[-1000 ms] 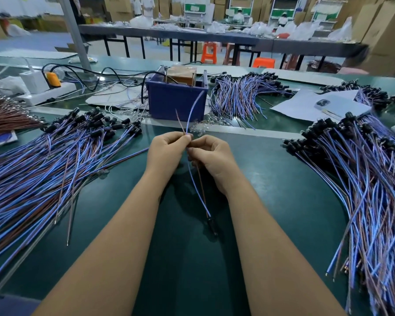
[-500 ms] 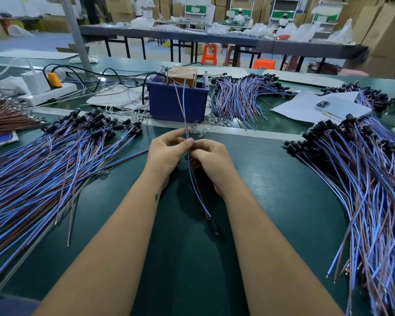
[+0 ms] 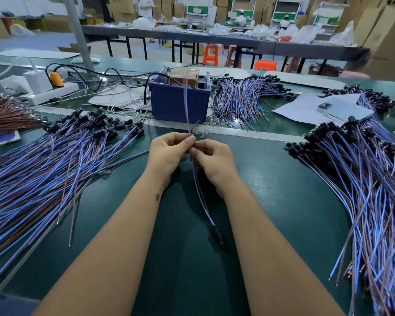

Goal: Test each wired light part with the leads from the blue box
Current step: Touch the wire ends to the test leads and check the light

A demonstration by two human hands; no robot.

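Note:
One wired light part [image 3: 200,201], a blue and a brown wire ending in a black socket [image 3: 217,233], hangs between my hands over the green table. My left hand [image 3: 169,151] pinches both wires near their middle. My right hand [image 3: 212,159] pinches them just below that. The free wire ends stand upright in front of the blue box [image 3: 178,103], which holds a brown transformer [image 3: 184,75]. Whether the wire ends touch the box's leads cannot be told.
A large pile of wired parts [image 3: 55,160] covers the left side and another pile [image 3: 360,176] the right. A third bundle [image 3: 244,99] lies right of the box. A power strip [image 3: 48,92] with plugs sits back left, papers [image 3: 317,108] back right.
The free wire ends have swung up from a splayed tilt to stand straight and together before the box. My hands have shifted slightly along the wires; the socket stays low on the table.

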